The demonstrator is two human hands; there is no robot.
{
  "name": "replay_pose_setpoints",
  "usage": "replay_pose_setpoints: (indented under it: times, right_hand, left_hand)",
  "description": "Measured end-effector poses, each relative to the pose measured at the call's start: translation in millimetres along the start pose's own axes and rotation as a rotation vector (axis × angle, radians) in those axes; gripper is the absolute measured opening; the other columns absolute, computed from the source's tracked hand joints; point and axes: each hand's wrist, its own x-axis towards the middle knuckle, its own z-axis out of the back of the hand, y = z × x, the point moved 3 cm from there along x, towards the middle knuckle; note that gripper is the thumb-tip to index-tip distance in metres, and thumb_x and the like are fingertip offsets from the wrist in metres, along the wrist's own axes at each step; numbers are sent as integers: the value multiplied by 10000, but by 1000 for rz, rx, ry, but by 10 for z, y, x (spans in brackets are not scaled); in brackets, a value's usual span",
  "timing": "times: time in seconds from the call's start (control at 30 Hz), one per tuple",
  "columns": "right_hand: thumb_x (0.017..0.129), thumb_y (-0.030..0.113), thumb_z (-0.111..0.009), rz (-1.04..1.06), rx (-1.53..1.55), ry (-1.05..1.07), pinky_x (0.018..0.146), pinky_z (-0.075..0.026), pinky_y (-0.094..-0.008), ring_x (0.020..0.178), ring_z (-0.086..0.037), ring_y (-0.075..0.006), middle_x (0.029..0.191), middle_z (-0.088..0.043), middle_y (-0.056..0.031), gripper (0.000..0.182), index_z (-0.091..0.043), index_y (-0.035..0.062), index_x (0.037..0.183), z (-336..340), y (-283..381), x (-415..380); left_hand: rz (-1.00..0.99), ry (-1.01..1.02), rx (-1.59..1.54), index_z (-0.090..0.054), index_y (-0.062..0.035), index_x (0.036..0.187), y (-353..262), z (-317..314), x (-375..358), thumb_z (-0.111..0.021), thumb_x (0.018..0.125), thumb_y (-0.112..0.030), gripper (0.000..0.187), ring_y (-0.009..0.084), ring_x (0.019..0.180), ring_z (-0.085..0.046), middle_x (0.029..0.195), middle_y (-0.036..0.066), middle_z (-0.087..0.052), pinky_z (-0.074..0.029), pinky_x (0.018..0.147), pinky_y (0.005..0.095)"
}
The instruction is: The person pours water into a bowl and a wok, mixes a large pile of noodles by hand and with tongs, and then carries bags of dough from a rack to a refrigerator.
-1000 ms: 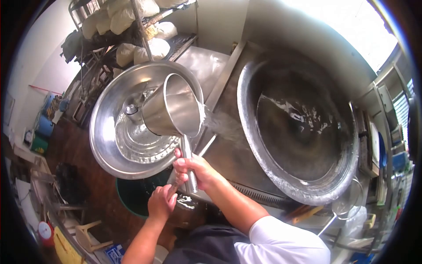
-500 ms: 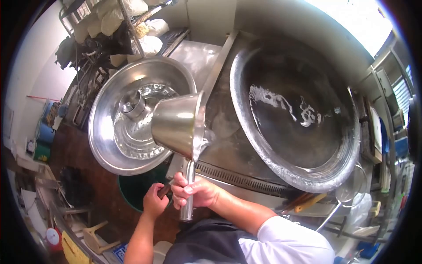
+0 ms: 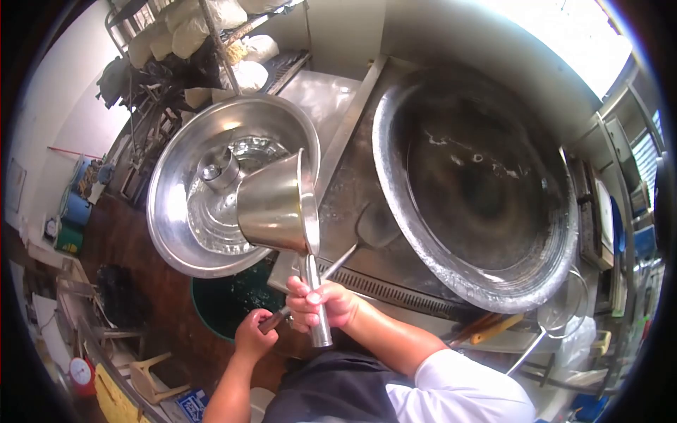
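Observation:
My right hand (image 3: 321,307) is wrapped round the handle of a large metal dipper (image 3: 271,204), whose bowl is tipped on its side with the mouth facing right. Its inside is hidden. Lower left, my left hand (image 3: 255,335) grips the dark handle of a long wok spatula (image 3: 377,227); the shaft passes behind the dipper's handle, and the rounded head is over the stove top. To the right sits a big wok (image 3: 395,187) with dark liquid inside. Behind the dipper, a steel basin (image 3: 166,190) holds clear liquid and a small metal canister (image 3: 220,169).
Below the basin stands a dark green bucket (image 3: 218,299). A slotted drain (image 3: 395,292) runs along the stove's front edge. A wire strainer (image 3: 564,303) and a yellow-handled tool (image 3: 497,328) lie at right. White bags (image 3: 194,35) fill the rack behind.
The dipper has shifted slightly left. My left hand has lowered a little, and the spatula's shaft and head have come into sight. Ripples in the wok have lessened.

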Motion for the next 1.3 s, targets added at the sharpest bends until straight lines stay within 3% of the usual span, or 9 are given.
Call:
replay_pose_setpoints:
  times: [0.3, 0.57, 0.7, 0.9, 0.97, 1.03, 1.1, 1.23, 1.3]
  right_hand:
    - [766, 100, -679, -36, -97, -75, 606, -452, -349, 589, -540, -178, 675, -484, -13, 231, -470, 122, 863, -144, -93, -79]
    - [743, 101, -699, -7, -246, -198, 568, -444, -340, 555, -533, -184, 663, -497, -46, 274, -454, 102, 864, -187, -143, -120]
    - [770, 103, -688, -82, -444, -275, 498, -445, -291, 534, -521, -143, 616, -490, -42, 257, -464, 71, 891, -240, -264, -82]
    - [870, 277, -621, -472, -987, -281, 506, -449, -250, 558, -509, -89, 663, -509, -15, 355, -502, 24, 1089, -349, -875, 268]
    - [851, 235, -617, -595, -1059, -279, 515, -452, -259, 566, -519, -103, 678, -517, -27, 352, -500, 15, 1098, -263, -1267, 466]
    - [826, 205, -617, -686, -1114, -260, 510, -450, -259, 571, -525, -108, 681, -524, -29, 333, -518, 14, 1080, 54, -1725, 575]
    - [814, 207, -629, -794, -1151, -479, 501, -446, -264, 564, -522, -111, 678, -530, -35, 309, -542, 17, 1042, 445, -2136, 609]
    - [867, 331, -632, -863, -1108, -762, 490, -442, -261, 562, -524, -112, 712, -551, -27, 316, -563, 45, 979, 1059, -2602, 624]
    - [878, 372, -616, -872, -1144, -897, 477, -435, -263, 560, -536, -114, 707, -557, -24, 337, -564, 49, 957, 1236, -2651, 712]
  left_hand:
    - [-65, -129, -91, -596, -68, 955, 196, -322, -90, -633, 634, -87, 324, 297, 799, -633, 864, 118, -635, -511, 743, 372]
    - [-57, 221, -267, -538, -57, 1129, -246, -821, -205, -685, 760, -277, 454, 309, 1001, -607, 1042, 157, -623, -481, 841, 394]
    - [-329, 287, -328, -539, -67, 1169, -477, -819, -335, -679, 771, -257, 462, 246, 1051, -585, 1115, 114, -610, -472, 856, 372]
    - [419, 395, -576, -599, -41, 1034, 393, -328, -564, -632, 830, -240, 287, 175, 916, -653, 907, 103, -677, -504, 765, 342]
    - [364, 200, -313, -584, -14, 1060, 1915, -628, -792, -639, 833, -252, 334, 207, 981, -636, 982, 133, -666, -499, 791, 336]
    - [333, 84, -227, -571, 3, 1096, 1630, -14, -1280, -657, 824, -264, 391, 235, 1010, -621, 1049, 171, -642, -489, 825, 344]
    - [449, -14, -379, -549, 57, 1160, 2840, -272, -1905, -677, 799, -287, 515, 248, 970, -635, 1047, 218, -645, -489, 832, 340]
    - [707, -123, -96, -585, 68, 1104, 3278, -16, -3133, -694, 759, -338, 544, 261, 886, -656, 876, 191, -678, -509, 783, 341]
    - [927, -302, -392, -620, 38, 1013, 3445, -103, -3838, -674, 777, -332, 442, 238, 715, -642, 766, 135, -656, -515, 650, 344]
